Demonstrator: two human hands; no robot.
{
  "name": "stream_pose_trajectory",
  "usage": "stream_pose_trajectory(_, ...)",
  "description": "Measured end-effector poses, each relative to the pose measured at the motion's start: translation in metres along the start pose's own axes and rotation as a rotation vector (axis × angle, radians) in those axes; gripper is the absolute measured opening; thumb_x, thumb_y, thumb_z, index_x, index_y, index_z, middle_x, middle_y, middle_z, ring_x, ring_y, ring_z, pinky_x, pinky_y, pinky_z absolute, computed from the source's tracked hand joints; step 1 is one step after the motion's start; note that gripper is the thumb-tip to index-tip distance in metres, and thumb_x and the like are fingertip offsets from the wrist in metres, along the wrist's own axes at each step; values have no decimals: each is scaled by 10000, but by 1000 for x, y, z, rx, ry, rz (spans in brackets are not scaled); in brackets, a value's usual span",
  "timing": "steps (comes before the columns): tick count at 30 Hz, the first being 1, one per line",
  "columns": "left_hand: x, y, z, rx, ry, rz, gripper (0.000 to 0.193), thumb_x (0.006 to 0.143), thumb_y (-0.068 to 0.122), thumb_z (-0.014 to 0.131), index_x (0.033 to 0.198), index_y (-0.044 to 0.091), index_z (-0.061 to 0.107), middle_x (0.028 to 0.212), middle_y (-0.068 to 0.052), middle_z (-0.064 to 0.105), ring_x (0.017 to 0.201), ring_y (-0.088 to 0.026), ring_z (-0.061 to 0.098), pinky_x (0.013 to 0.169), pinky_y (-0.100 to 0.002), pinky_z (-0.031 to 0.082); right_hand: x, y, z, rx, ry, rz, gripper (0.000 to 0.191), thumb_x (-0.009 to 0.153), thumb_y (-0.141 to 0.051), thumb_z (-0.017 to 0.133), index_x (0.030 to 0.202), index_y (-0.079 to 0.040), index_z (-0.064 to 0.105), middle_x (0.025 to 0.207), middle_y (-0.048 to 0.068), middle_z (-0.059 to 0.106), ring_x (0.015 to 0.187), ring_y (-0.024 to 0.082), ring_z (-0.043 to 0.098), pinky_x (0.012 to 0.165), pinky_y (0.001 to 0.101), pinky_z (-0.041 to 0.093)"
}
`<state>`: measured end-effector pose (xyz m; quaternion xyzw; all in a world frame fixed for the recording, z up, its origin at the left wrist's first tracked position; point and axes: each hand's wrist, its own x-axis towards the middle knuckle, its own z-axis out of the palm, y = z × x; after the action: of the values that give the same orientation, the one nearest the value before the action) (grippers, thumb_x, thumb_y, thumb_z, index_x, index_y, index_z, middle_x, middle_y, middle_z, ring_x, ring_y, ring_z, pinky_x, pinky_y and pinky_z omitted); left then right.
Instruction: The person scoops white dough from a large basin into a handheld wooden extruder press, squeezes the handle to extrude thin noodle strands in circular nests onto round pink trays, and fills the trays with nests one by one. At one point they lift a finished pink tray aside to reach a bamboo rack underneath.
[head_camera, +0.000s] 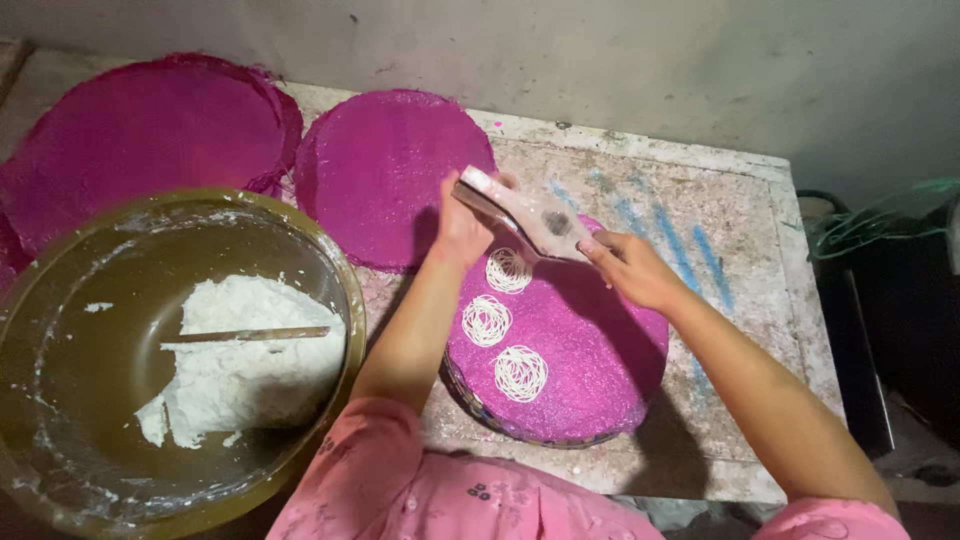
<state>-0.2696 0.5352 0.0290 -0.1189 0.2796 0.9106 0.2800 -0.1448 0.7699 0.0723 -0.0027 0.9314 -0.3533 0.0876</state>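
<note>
Two hands meet over one tool, head view only. Left hand (462, 222), forearm rising from the 6 o'clock edge, pink sleeve at the elbow, fingers curled tight around the near handle of a pale dough press (525, 217). Right hand (628, 265), arm coming in from 4 o'clock, fingers closed on the press's other end; both hands hold it, neither is spread. Press hangs tilted just above the 12 o'clock rim of a round magenta mat (590, 350) that lies on the table (730, 400) at centre.

Three coils of white noodle (488, 320) sit on that mat in a line, running from 12 o'clock under the press down toward 7 o'clock, close together, apart from each other.

Second magenta mat (385, 170) at 11 o'clock, bare. Third, larger magenta mat (140, 135) at 10 o'clock, partly behind a big brass-coloured bowl (60, 340) at 8 o'clock. Bowl holds a mound of white dough (240, 375) with a wooden stick (250, 334) lying across it. Blue streaks on the table at 2 o'clock.
</note>
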Motion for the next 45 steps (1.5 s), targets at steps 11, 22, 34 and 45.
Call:
stream_pose_trajectory(11,-8,-47,-34,718,-36,-162,827,1025,666,270,1653,134,190,1222,-150,689,608,-98,466,520,-249,405,-3,36,27,153,234,23,474,1036,-483,507,853,-70,649,596,14,573,558,117,552,545,323,450)
stream_pose_trajectory(22,-56,-31,-38,1905,-14,629,617,966,326,502,1566,224,400,1237,-177,739,1052,-406,701,925,-509,533,-52,57,39,459,338,-62,508,1081,-488,434,833,-68,578,614,12,556,507,96,530,487,277,433)
stream_pose_trajectory(34,-234,11,25,1895,-774,870,578,782,329,764,1278,90,587,1113,-212,685,1020,-383,665,866,-460,512,-162,-98,12,-59,103,-646,508,899,-508,724,1082,-37,672,789,82,668,660,210,680,600,342,509)
stream_pose_trajectory(45,-405,86,20,2054,-416,-299,238,926,399,608,1059,244,729,946,-90,702,917,-310,691,790,-412,517,-129,-237,61,-21,-827,-1082,500,1073,-499,545,871,-42,531,807,139,551,798,390,620,676,473,445)
